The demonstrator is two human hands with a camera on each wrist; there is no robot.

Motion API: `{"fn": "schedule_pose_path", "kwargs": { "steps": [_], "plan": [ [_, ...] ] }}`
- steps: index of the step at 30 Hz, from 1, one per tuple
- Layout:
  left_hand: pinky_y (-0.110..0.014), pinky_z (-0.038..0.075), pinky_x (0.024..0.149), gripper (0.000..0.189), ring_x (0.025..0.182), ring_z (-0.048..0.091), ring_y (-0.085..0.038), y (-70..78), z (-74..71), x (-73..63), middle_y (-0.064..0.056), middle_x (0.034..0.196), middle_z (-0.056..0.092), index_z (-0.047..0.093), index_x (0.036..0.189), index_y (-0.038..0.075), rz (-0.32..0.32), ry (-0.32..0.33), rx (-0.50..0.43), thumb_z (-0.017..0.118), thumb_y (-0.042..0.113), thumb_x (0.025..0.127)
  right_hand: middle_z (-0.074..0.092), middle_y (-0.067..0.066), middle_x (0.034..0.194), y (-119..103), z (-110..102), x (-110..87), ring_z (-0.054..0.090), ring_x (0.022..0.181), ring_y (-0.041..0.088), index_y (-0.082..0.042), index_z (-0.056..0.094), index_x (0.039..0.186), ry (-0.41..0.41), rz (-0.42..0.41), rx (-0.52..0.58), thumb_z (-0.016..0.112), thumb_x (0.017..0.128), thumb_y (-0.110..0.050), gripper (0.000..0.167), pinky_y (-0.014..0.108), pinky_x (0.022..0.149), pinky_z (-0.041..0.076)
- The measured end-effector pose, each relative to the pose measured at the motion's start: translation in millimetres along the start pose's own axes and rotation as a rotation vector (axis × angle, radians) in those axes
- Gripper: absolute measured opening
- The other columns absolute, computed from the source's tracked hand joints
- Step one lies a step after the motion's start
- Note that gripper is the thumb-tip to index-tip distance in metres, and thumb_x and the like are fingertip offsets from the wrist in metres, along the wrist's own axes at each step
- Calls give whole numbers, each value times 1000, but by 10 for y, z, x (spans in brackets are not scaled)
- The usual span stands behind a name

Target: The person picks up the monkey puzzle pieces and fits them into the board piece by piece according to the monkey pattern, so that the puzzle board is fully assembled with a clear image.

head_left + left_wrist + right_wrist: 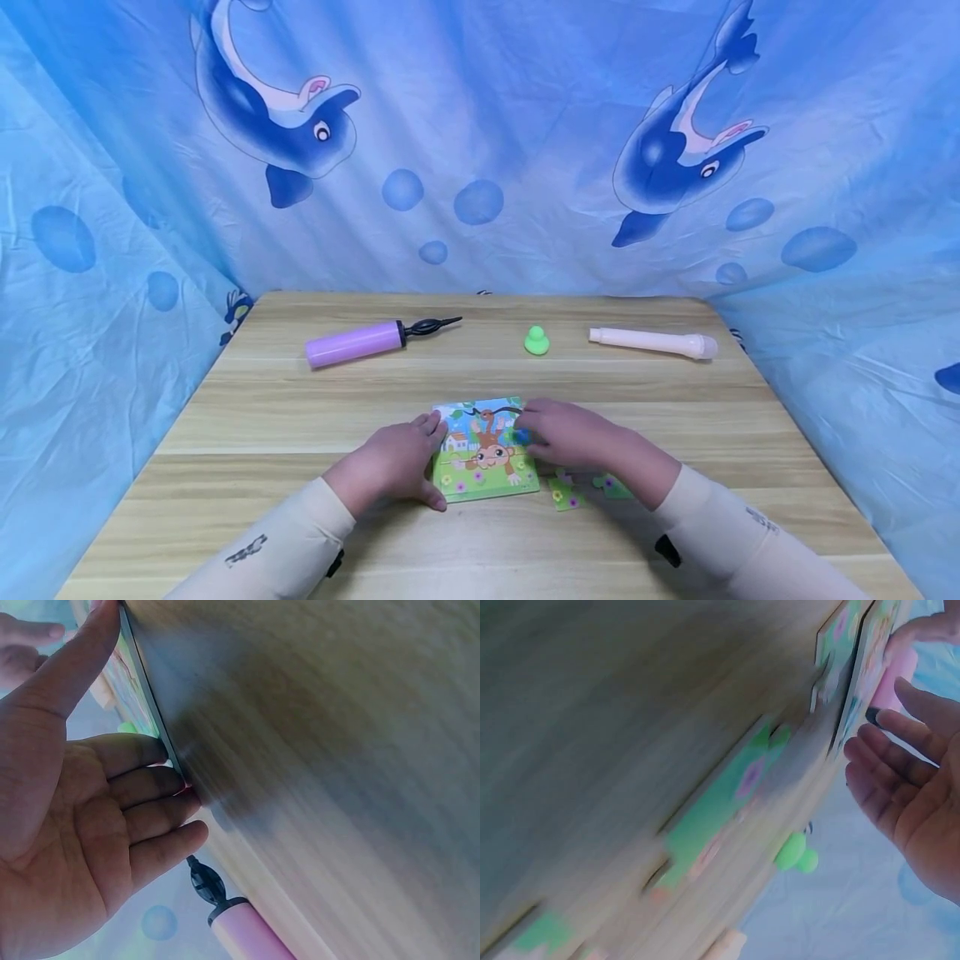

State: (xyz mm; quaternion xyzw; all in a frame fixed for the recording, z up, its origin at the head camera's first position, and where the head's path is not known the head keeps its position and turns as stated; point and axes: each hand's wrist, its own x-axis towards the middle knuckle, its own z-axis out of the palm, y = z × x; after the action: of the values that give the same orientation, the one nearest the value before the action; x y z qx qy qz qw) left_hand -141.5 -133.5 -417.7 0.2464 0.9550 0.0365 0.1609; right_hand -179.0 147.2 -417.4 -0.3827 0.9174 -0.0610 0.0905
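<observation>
A jigsaw puzzle (480,479) with a monkey, a house and flowers lies on the wooden table in front of me. Along its left side rests my left hand (393,458), thumb by the near corner and fingertips by the far one. The left wrist view shows the fingers (154,817) loosely bent against the board's edge. Over the puzzle's upper right side is my right hand (573,433), its fingers (889,769) slightly bent and holding nothing visible. Just right of the puzzle lies a loose piece (564,496) with flowers; another green piece (615,487) sits partly under the right forearm.
Behind the puzzle lie a purple hand pump (356,344) with a black nozzle, a small green knobbed object (536,341) and a pale pink microphone-shaped stick (652,342). A blue dolphin-printed curtain (480,125) surrounds the wooden table (247,417).
</observation>
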Motion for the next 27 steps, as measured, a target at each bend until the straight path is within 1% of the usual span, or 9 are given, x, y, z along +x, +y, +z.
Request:
{"fn": "schedule_pose_path", "kwargs": {
  "steps": [5,8,10,14,17,19,22,24,27],
  "plan": [
    [-48,38,112,115,145,33,-35,-8,-1,-2,-18,158,31,38,150,2,-4,0,7,78,67,65,57,-9,99,65,-15,-217,55,91,7,-19,67,109,-26,52,-10,74,86,-33,28,30,82,53],
    [-48,37,113,115,145,32,-35,-11,-2,-2,-18,158,31,37,150,2,-6,-5,7,78,68,65,57,-11,96,76,6,-317,53,86,5,-21,67,104,-81,70,17,76,83,-36,27,28,78,52],
    [-48,38,113,115,145,32,-35,-13,0,0,-18,158,31,37,150,2,-6,-8,4,78,68,65,56,-11,96,64,27,-368,51,85,4,-20,67,103,-111,76,46,79,80,-38,31,26,76,51],
    [-49,38,112,116,145,32,-35,-18,2,2,-18,159,30,37,150,2,-8,-9,5,78,68,65,53,-11,95,22,73,-439,46,82,4,-18,67,104,-115,46,29,83,73,-40,41,23,69,46],
    [-49,39,111,116,145,32,-35,-22,11,6,-18,159,30,37,150,2,-10,-9,9,78,69,64,50,-12,95,0,105,-465,44,84,5,-18,66,105,-90,8,-31,85,70,-39,44,22,69,46],
    [-49,39,111,116,145,32,-35,-20,14,9,-17,159,30,37,150,2,-9,-9,10,78,69,64,49,-12,94,-7,119,-471,44,85,5,-19,65,104,-85,11,-38,86,69,-35,44,22,71,46],
    [-49,39,111,115,145,32,-35,-11,15,10,-17,159,30,37,150,3,-8,-9,9,78,68,65,49,-13,92,-13,124,-467,45,84,5,-22,61,101,-92,42,-1,85,72,-28,39,24,71,47],
    [-49,39,111,115,145,32,-35,-2,12,8,-17,159,30,37,150,3,-8,-9,8,78,68,65,51,-14,87,-19,114,-451,48,80,4,-24,58,97,-105,68,61,80,78,-22,30,24,69,47],
    [-48,38,112,114,145,32,-35,7,10,10,-17,159,31,37,150,2,-9,-12,10,78,67,65,53,-14,80,-21,74,-409,49,72,4,-25,55,91,-124,77,150,73,86,-16,21,22,64,45]
  ]
}}
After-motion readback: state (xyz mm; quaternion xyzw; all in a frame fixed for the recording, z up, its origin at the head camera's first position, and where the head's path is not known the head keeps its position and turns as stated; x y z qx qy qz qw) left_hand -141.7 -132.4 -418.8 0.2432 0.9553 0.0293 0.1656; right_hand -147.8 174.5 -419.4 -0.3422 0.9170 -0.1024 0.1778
